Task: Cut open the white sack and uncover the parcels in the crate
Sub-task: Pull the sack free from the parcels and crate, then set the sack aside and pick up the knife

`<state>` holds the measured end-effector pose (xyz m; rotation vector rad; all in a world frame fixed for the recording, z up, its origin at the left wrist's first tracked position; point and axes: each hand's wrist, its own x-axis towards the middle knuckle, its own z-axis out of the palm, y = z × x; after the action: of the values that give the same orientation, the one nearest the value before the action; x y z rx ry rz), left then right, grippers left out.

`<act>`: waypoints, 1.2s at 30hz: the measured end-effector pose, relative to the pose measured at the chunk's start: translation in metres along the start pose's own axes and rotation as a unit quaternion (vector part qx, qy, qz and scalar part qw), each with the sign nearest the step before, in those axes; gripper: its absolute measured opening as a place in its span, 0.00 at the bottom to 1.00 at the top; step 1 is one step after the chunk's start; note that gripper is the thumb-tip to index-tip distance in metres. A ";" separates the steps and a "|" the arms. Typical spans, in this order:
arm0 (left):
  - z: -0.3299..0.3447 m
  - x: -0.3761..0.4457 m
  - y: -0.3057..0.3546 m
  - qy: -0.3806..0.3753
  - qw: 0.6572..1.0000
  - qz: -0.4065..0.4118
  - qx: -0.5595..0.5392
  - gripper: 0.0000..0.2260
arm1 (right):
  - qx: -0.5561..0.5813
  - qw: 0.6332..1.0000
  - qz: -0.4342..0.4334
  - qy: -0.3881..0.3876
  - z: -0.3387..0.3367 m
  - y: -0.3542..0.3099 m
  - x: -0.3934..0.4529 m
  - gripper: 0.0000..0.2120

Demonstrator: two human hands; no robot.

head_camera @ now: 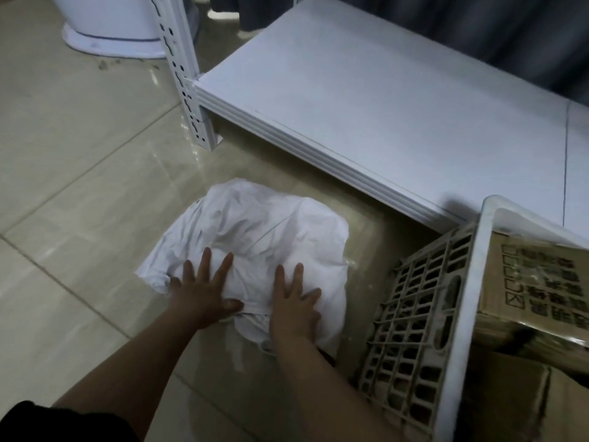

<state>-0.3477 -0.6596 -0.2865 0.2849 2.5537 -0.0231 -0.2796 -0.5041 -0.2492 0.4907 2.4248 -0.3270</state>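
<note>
Both forearms are reaching forward over the tiled floor (pixel 79 173). Left hand (pixel 204 290) and right hand (pixel 294 303) are lying flat, fingers spread, pressing the crumpled white sack (pixel 255 224), gripping nothing. Rightward, the white crate (pixel 414 330) is holding cardboard parcels (pixel 541 282), beside a low shelf (pixel 382 106).

The crate (pixel 424 317) runs off the picture's right and bottom edges. The printed cardboard parcel (pixel 541 285) inside it is blurred, its lettering unreadable, and cut by the right edge. The white sack (pixel 255 228) hides whatever lies inside it.
</note>
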 end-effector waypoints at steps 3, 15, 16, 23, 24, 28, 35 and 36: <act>0.006 -0.007 0.007 0.037 0.999 -0.032 -0.017 0.47 | 0.031 0.999 -0.012 -0.040 -0.001 0.002 0.004 0.41; -0.083 -0.041 0.044 -0.002 1.000 -0.027 -0.002 0.33 | 0.034 0.996 -0.084 -0.008 -0.085 0.021 -0.022 0.28; -0.097 -0.047 0.047 0.021 1.000 -0.014 0.000 0.31 | 0.039 0.996 -0.084 0.001 -0.093 0.019 -0.030 0.27; -0.170 -0.106 0.079 0.079 0.992 0.072 0.068 0.25 | -0.015 0.993 -0.106 0.052 -0.147 0.018 -0.095 0.22; -0.179 -0.115 0.085 0.081 0.990 0.078 0.080 0.23 | -0.021 0.992 -0.107 0.062 -0.157 0.019 -0.106 0.21; -0.222 -0.161 0.113 0.089 0.988 0.094 0.082 0.17 | 0.011 0.990 -0.118 0.078 -0.195 0.033 -0.154 0.17; -0.295 -0.265 0.170 0.108 0.989 0.095 0.017 0.12 | 0.018 0.989 -0.084 0.124 -0.266 0.088 -0.259 0.12; -0.302 -0.281 0.181 0.114 0.988 0.107 0.011 0.11 | 0.017 0.987 -0.071 0.144 -0.273 0.097 -0.276 0.12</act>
<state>-0.2418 -0.5157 0.1266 0.5997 2.7349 0.0670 -0.1843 -0.3947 0.1244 0.4035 2.7482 -0.3812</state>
